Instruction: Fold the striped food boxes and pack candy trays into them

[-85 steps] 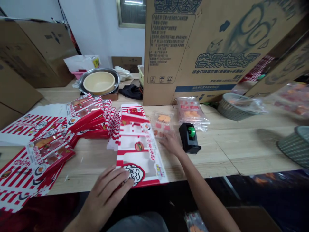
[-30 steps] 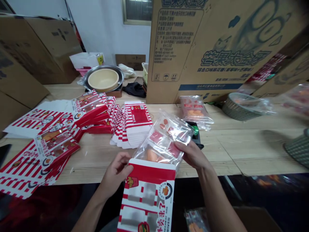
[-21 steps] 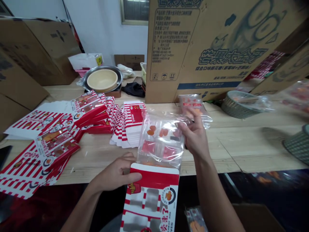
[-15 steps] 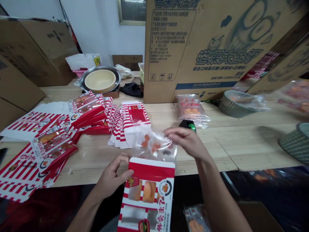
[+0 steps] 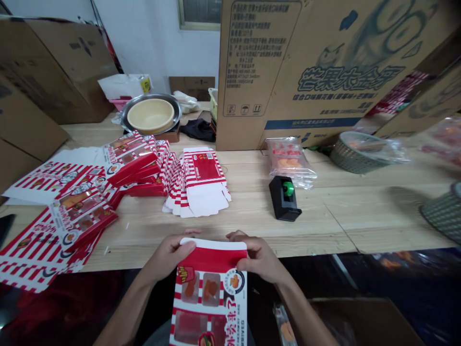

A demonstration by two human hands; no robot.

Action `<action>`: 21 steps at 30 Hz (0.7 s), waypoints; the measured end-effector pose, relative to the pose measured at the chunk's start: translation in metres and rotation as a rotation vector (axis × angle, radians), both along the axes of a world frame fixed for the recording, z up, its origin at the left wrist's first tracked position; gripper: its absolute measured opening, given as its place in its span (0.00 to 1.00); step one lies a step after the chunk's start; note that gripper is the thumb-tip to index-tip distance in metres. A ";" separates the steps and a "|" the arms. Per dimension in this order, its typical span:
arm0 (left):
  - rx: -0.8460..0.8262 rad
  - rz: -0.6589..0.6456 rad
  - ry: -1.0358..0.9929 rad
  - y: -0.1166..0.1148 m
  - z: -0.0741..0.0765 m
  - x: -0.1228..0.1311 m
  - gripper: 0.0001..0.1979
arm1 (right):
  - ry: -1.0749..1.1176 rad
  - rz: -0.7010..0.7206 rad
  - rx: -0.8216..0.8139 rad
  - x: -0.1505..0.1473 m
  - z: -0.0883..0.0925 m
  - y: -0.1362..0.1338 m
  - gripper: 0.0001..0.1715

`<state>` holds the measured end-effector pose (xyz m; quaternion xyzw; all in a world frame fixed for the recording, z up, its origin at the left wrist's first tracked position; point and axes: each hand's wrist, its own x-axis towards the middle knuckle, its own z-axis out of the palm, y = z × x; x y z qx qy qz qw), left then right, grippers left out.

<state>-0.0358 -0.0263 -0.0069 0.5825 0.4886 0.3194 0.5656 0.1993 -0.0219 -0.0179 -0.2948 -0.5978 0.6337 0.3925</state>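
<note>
A red and white striped paper box with clear windows stands upright in front of me at the table's near edge. My left hand grips its upper left edge, thumb on the front. At the upper right corner, my right hand is closed on the same box, its thumb on the front and its fingers behind. Orange pieces show through the upper windows. The box's lower end runs out of view. Behind it on the table lies a fanned stack of flat striped boxes.
A black tape dispenser stands right of the flat boxes, before clear packets. Filled boxes lie at left. Large cartons line the back, with a cream bowl and a green basket nearby.
The clear bag of orange pieces that my right hand held above the box has gone down inside it. My right hand has moved down and left onto the box's edge.
</note>
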 end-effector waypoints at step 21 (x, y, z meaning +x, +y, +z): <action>0.287 0.615 -0.019 -0.048 0.019 0.019 0.24 | -0.107 -0.718 0.394 -0.040 0.045 -0.007 0.16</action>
